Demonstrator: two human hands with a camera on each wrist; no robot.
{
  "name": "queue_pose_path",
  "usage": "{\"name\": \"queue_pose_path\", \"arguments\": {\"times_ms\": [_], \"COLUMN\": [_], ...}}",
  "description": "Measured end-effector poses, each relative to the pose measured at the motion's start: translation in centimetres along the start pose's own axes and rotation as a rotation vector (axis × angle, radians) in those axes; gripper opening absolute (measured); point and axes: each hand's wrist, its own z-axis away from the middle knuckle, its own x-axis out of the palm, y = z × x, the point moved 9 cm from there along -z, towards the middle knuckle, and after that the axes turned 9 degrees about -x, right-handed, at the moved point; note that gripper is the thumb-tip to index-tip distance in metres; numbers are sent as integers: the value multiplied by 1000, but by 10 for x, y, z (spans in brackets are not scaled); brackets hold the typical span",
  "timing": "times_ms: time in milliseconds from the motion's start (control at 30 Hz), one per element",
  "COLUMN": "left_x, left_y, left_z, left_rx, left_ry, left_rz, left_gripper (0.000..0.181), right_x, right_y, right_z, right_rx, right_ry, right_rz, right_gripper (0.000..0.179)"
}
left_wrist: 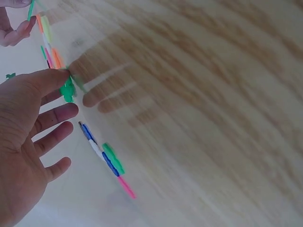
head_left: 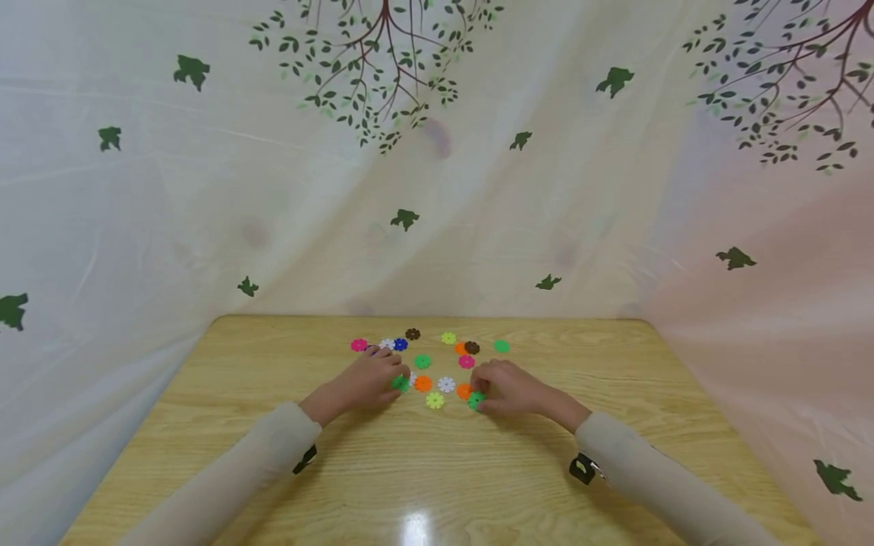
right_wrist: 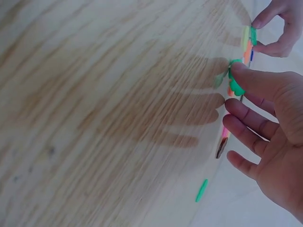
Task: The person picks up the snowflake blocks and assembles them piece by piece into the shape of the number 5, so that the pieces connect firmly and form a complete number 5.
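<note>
My left hand (head_left: 366,378) pinches a green notched plastic disc (head_left: 400,384) between thumb and forefinger. In the left wrist view that green disc (left_wrist: 68,91) is tilted on edge, and the other fingers spread apart. Across from it, my right hand (head_left: 514,388) pinches a second green notched disc (head_left: 476,402), also seen tilted as a green disc (right_wrist: 236,82) under the thumb in the right wrist view. Between the hands lie an orange disc (head_left: 423,384), a white disc (head_left: 447,384) and a yellow disc (head_left: 435,400). Another orange disc (head_left: 464,391) sits beside the right fingertips.
More flat discs lie farther back on the wooden table (head_left: 423,462): a pink disc (head_left: 358,345), a blue disc (head_left: 400,344), a brown disc (head_left: 413,334), a yellow disc (head_left: 448,338) and a green disc (head_left: 501,346). A leaf-printed curtain (head_left: 328,227) hangs behind the table.
</note>
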Motion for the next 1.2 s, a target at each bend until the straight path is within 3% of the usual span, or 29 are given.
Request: {"name": "queue_pose_path", "arguments": {"times_ms": [233,400,633,800,967,1200], "left_x": [0,-1,-17,-25,-21,-16], "left_y": [0,2,-4,-7,-12,-20], "left_z": [-4,-5,-15,-23,-30,-37], "left_rx": [-32,-59,-135,-193,-284,-388], "left_ry": [-34,-35,111,177,138,133], "left_rz": [69,132,270,389,601,1079], "left_gripper": [16,15,16,15,12,15], "right_x": [1,-6,-25,-35,-41,-44], "right_y": [3,9,21,28,34,37], "right_z": [-5,-11,-20,-27,-34,-44], "right_rx": [52,39,50,78,124,152], "right_ry": [18,90,284,425,530,607], "right_rz": [-260,-306,-291,-384,-462,-694], "right_gripper": [18,14,20,20,18,22]}}
